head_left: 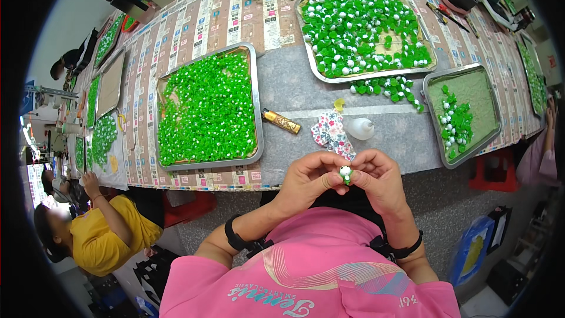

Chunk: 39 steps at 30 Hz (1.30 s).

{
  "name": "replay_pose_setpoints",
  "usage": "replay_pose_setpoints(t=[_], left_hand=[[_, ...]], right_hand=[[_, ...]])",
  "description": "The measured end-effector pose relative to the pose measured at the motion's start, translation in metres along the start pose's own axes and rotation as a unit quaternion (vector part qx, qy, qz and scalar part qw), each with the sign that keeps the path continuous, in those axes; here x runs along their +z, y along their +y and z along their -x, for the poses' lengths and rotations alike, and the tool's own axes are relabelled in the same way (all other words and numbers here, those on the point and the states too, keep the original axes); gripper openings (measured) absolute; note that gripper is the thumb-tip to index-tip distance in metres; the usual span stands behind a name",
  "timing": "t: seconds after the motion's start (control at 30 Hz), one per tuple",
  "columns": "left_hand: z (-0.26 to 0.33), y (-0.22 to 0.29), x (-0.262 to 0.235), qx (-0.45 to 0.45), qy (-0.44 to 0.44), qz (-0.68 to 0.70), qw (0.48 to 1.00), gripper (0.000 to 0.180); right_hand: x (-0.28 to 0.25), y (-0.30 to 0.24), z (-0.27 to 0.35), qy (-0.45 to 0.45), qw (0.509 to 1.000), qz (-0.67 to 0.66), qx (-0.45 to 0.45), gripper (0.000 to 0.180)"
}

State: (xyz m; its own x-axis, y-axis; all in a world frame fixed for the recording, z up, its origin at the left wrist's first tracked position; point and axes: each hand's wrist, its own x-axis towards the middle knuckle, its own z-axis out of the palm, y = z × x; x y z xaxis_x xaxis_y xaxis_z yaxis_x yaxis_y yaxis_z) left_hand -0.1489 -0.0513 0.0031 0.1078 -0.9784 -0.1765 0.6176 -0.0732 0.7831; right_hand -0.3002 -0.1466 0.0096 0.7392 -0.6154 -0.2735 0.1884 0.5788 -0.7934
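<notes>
Just beyond the table's near edge, my left hand [307, 180] and my right hand [381, 180] meet, fingertips pinched together on a small green and white plastic piece [345, 173]. Its white rounded part has a dark dot and faces up, with green below. Past my fingers lie a floral cloth [331, 131] and a white squeeze bottle [361, 129]. A brown and gold patterned lighter-like item [281, 121] rests farther left. Loose green and white pieces [388, 86] are heaped on the grey table cover.
On the left stands a tray [258, 100] full of green pieces. A tray [376, 76] of green and white pieces sits at the back, and a smaller tray [481, 97] at right holds some. A co-worker in yellow [115, 229] works at left. Red stools [493, 171] stand below the table.
</notes>
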Motion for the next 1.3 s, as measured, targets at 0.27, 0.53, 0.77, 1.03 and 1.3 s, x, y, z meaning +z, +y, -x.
replay_pose_setpoints(t=[0.27, 0.53, 0.77, 1.03, 1.3], left_hand=[[-0.002, 0.012, 0.001, 0.061, -0.006, -0.148, 0.987, 0.02], [-0.004, 0.013, -0.004, 0.09, -0.013, -0.262, 0.961, 0.023], [-0.007, 0.02, 0.004, 0.104, -0.035, -0.3, 0.947, 0.028], [0.002, 0.035, -0.013, 0.116, 0.043, -0.295, 0.947, 0.032], [0.019, 0.089, -0.097, 0.225, 0.357, -0.562, 0.711, 0.023]], right_hand=[[-0.007, 0.003, 0.0, -0.053, 0.994, -0.089, 0.043, 0.022], [-0.006, 0.002, -0.002, -0.055, 0.991, -0.113, 0.051, 0.025], [-0.01, 0.007, -0.003, -0.068, 0.987, -0.144, 0.038, 0.027], [-0.036, -0.026, 0.003, 0.124, 0.971, 0.113, -0.171, 0.019], [-0.167, -0.078, 0.018, 0.472, 0.605, 0.586, -0.261, 0.023]])
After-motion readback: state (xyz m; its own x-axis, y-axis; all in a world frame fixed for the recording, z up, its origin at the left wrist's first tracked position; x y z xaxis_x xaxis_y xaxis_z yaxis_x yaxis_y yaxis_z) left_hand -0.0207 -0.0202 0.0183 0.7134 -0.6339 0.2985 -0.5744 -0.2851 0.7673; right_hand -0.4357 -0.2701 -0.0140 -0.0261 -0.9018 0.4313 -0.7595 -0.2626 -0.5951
